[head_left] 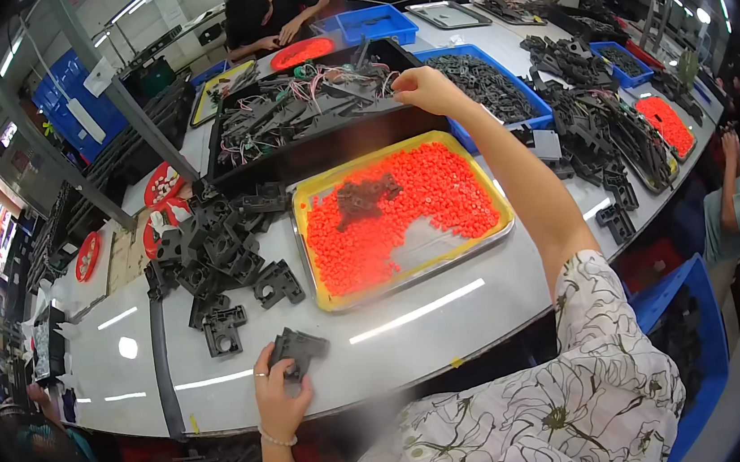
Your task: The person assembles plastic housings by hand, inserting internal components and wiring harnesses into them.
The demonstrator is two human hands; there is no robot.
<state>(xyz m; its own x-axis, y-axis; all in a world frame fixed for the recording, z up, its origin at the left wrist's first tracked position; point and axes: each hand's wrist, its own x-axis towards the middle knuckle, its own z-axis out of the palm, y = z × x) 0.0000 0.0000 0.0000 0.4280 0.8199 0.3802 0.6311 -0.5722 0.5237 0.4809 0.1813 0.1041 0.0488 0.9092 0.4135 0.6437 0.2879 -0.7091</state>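
My left hand [279, 396], with a ring and a bead bracelet, grips a dark grey moulded plastic part [303, 344] at the table's near edge. My right hand [429, 91] is stretched forward at the right end of a large black bin [326, 153]. Its thumb and fingertips are pinched together; whatever they hold is too small to make out. Jumbled dark plastic parts with thin coloured wires [302, 103] fill that bin. Between my arms lies a yellow-rimmed tray [341, 302] of small bright orange-red pieces [447, 191], with a few brownish pieces [367, 200] on top.
Loose grey parts [223, 246] are heaped left of the tray. Beyond my right arm stands a blue bin [499, 82] of dark parts, and more dark parts [594, 131] are piled farther right. Other people [276, 20] work across the table. A blue crate [698, 350] sits at my right.
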